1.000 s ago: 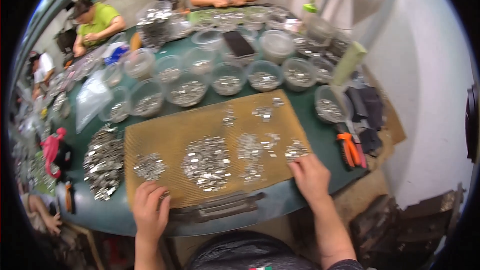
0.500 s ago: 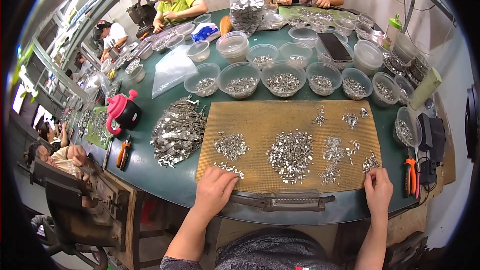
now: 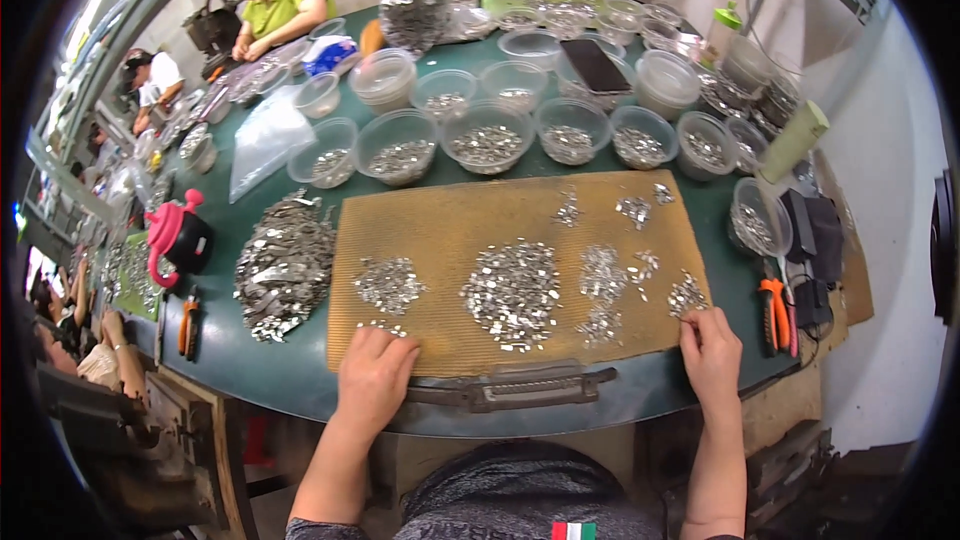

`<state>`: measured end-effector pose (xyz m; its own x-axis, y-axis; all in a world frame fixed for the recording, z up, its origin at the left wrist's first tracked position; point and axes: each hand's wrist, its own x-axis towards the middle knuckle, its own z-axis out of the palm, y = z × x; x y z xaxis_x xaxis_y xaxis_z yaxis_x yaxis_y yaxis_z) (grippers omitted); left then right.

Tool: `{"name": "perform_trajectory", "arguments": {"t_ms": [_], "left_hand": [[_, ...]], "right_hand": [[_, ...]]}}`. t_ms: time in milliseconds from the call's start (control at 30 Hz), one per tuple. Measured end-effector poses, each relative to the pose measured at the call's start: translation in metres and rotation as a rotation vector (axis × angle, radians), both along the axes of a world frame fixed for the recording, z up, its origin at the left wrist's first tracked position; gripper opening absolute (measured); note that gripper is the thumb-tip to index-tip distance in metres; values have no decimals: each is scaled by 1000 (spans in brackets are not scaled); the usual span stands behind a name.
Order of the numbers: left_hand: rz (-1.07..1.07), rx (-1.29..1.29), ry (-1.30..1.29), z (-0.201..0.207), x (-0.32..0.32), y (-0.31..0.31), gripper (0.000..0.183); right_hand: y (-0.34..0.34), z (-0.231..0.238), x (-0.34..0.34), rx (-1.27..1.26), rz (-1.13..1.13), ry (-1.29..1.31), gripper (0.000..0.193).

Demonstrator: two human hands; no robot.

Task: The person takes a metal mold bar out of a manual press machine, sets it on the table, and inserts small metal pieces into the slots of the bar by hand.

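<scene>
Cannot tell grip of bare left hand (image 3: pixel 375 372) or bare right hand (image 3: pixel 712 348), with undersides hidden. Unlike a second ago, showing loose small silvery metal pieces (image 3: pixel 383 327) beside left hand, lower left of centre.

Small silver rectangular pieces (image 3: pixel 512 295): metal, glossy. Tan rectangular mat (image 3: pixel 440 230): matt, rough, ribbed. Dark green tabletop (image 3: pixel 270 370): smooth, low sheen. Clear round tubs (image 3: pixel 487 116): smooth plastic. Flat translucent bag (image 3: pixel 270 140): shiny plastic film. Black rectangular phone (image 3: pixel 595 66): glossy.

Tan ribbed mat (image 3: pixel 440 230), silvery metal pieces (image 3: pixel 511 295), green tabletop (image 3: pixel 440 420)
</scene>
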<state>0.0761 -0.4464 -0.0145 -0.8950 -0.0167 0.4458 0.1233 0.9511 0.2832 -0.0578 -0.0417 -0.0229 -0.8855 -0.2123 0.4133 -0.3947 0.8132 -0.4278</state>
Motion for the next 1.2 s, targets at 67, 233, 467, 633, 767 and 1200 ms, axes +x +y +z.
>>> {"name": "perform_trajectory", "arguments": {"t_ms": [67,233,467,633,767,1200], "left_hand": [[-20,-17,1,2,1,0,14],[-81,-149,-24,5,1,-1,16],[-134,-131,-84,11,-3,-1,16],[-122,-50,-35,5,-4,3,16],[-85,80,54,3,-2,10,18],[-332,336,26,3,-7,70,22]], "right_hand": [[0,-3,0,24,-13,13,9],[0,-2,-2,12,13,16,7],[-31,20,28,-4,265,52,13],[-73,26,51,2,541,41,19],[-89,20,53,-11,667,30,24],[-98,15,57,-46,609,-46,22]]}}
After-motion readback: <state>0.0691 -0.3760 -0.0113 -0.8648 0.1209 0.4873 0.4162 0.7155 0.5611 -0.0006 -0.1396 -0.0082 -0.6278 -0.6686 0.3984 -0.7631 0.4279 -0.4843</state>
